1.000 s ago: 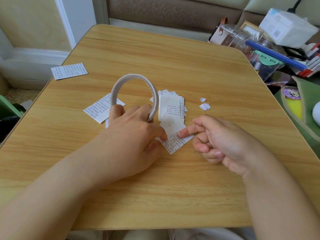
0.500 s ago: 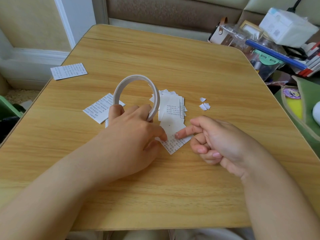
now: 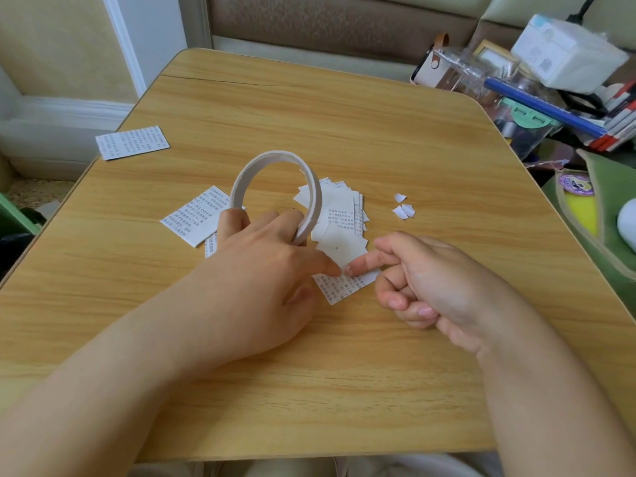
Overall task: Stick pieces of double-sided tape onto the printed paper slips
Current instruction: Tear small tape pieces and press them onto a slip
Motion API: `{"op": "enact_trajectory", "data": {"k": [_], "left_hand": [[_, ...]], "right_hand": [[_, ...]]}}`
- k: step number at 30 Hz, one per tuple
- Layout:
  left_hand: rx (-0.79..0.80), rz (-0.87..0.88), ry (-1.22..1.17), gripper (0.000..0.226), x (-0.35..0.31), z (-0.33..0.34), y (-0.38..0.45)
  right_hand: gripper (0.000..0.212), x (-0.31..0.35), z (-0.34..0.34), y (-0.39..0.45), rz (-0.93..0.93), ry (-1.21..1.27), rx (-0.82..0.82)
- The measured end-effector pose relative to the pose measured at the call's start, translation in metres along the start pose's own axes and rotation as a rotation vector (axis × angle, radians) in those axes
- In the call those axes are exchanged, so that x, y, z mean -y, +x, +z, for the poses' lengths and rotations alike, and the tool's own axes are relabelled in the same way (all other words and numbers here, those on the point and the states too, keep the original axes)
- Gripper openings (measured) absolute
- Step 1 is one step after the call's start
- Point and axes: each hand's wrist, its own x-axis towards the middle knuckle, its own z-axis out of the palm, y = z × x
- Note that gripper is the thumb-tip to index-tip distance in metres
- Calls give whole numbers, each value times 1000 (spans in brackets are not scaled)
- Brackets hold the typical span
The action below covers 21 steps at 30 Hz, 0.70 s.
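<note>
The left hand point(image 3: 261, 266) grips a roll of double-sided tape point(image 3: 275, 194), standing it on edge on the wooden table point(image 3: 344, 132), fingers curled round its lower rim. Its forefinger reaches down onto a printed paper slip point(image 3: 339, 287) lying just in front. The right hand point(image 3: 423, 280) has its index finger pressed on that same slip, tip almost meeting the left one, its other fingers curled in. A stack of slips point(image 3: 340, 211) sits behind, more slips point(image 3: 192, 218) lie to the left, one slip point(image 3: 132, 142) near the far edge. Small white scraps point(image 3: 402, 208) lie to the right.
</note>
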Motion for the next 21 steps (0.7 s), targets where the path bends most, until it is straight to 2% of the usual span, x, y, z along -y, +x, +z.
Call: {"op": "enact_trajectory", "data": {"k": [8,13,17,21], "left_hand": [[-26,56,141,45,-2,7,2],[-64,93,199,44,-7,7,3],[-72,104,204,43,-6,7,3],[-76,105,200,44,-6,7,2]], "right_hand": [[43,-1,-1,1,-13,-2,-9],[42,-4,-1,-1,-25,-27,-70],[41,-4,4,-1,-60,-187,-173],[35,-5,7,-4,-182,-425,-347]]}}
